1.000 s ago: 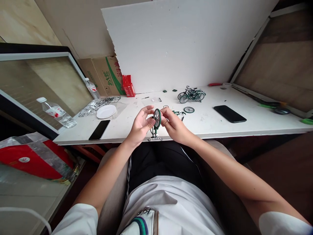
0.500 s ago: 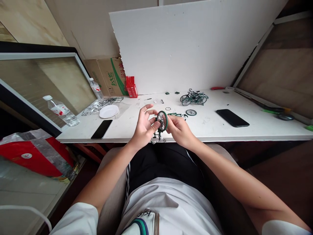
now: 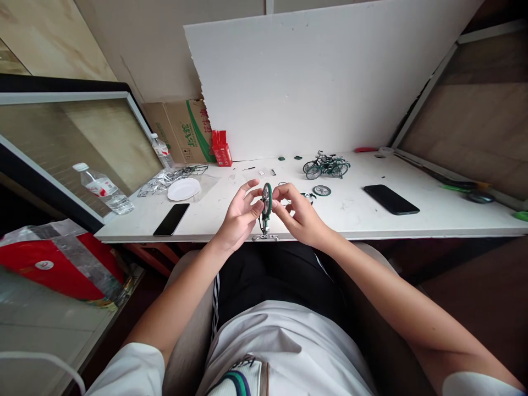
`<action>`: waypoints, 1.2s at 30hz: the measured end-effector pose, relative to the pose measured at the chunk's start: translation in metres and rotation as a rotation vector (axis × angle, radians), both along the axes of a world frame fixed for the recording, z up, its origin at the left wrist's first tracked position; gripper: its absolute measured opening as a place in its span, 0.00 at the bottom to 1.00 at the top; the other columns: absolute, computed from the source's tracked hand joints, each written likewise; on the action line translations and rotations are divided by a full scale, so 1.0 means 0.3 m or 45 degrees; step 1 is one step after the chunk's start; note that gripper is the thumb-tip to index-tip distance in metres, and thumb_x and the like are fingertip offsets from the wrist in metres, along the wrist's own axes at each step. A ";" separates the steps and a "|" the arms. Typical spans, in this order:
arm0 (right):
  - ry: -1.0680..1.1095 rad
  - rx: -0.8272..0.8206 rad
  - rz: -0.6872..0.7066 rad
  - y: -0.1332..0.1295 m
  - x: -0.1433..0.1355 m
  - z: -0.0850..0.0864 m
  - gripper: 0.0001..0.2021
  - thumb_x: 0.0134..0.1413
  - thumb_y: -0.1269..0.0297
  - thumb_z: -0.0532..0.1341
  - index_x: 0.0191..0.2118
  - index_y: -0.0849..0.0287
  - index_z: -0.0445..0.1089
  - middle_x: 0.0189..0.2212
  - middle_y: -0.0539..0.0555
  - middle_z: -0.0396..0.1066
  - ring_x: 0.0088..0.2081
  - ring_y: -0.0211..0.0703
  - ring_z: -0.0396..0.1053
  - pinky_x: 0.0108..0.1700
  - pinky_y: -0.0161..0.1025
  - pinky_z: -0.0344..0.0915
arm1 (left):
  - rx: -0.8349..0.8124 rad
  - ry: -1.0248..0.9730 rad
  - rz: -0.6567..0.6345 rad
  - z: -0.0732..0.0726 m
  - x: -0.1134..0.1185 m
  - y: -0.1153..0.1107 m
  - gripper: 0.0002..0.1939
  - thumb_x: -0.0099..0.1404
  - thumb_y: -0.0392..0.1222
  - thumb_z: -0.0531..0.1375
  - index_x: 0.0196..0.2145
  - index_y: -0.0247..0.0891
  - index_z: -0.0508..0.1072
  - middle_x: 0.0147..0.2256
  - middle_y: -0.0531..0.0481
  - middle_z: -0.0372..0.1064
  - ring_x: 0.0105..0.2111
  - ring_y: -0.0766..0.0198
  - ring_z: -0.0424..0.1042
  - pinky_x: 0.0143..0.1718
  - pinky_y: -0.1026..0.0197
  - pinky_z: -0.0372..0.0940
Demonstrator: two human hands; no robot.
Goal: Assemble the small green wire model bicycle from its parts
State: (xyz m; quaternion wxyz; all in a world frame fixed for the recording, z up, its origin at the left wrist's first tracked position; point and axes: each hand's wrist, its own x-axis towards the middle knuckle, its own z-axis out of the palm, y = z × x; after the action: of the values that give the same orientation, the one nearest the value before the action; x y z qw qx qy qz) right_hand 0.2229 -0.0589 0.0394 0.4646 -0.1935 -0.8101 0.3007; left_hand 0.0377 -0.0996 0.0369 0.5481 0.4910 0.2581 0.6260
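Observation:
A small green model bicycle (image 3: 267, 201) is held up above the table's front edge, its green-rimmed wheel turned nearly edge-on and its silver handlebar lowest. On its left side, my left hand (image 3: 239, 215) pinches it between thumb and fingers. My right hand (image 3: 300, 213) is closed at the wheel's right side, thumb and index finger at the rim. Behind the right hand, part of a green frame piece (image 3: 308, 197) shows on the table, mostly hidden. To its right lies a loose spoked wheel (image 3: 322, 190). Assembled model bicycles (image 3: 327, 166) stand farther back.
On the white table (image 3: 350, 220) lie a phone (image 3: 391, 199) at right and another phone (image 3: 171, 219) at left. A white plate (image 3: 183, 189), black sprues (image 3: 187, 171), a water bottle (image 3: 103, 188) and a red box (image 3: 222, 148) stand at the left. A white board (image 3: 309, 77) rises behind.
The model bicycle has turned so its wheel shows more edge-on, and it has shifted slightly left. My right hand's fingers have moved from behind the wheel to its right side.

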 end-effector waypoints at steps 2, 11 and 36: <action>-0.004 0.033 -0.001 0.005 0.004 0.000 0.11 0.75 0.51 0.57 0.50 0.53 0.64 0.44 0.56 0.71 0.44 0.46 0.70 0.34 0.38 0.65 | -0.014 -0.021 -0.022 -0.001 0.001 0.001 0.29 0.64 0.41 0.72 0.60 0.46 0.69 0.51 0.48 0.71 0.46 0.63 0.74 0.55 0.59 0.66; -0.156 0.528 -0.163 0.039 0.019 -0.010 0.06 0.77 0.59 0.53 0.47 0.52 0.64 0.41 0.58 0.73 0.40 0.49 0.68 0.36 0.45 0.61 | -0.057 -0.026 -0.066 0.002 0.003 -0.005 0.29 0.63 0.41 0.73 0.59 0.46 0.70 0.50 0.49 0.71 0.42 0.65 0.73 0.51 0.59 0.66; -0.020 0.308 -0.153 0.013 0.003 -0.008 0.14 0.79 0.54 0.50 0.40 0.53 0.65 0.33 0.54 0.72 0.34 0.45 0.69 0.40 0.44 0.65 | -0.079 -0.042 -0.104 -0.011 0.011 -0.005 0.26 0.65 0.40 0.72 0.58 0.45 0.71 0.50 0.47 0.72 0.45 0.62 0.74 0.54 0.57 0.66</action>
State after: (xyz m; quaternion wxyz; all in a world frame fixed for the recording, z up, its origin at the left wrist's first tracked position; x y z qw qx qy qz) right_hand 0.2237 -0.0550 0.0370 0.4954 -0.1864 -0.8310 0.1710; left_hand 0.0410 -0.1011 0.0336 0.5924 0.4736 0.2482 0.6026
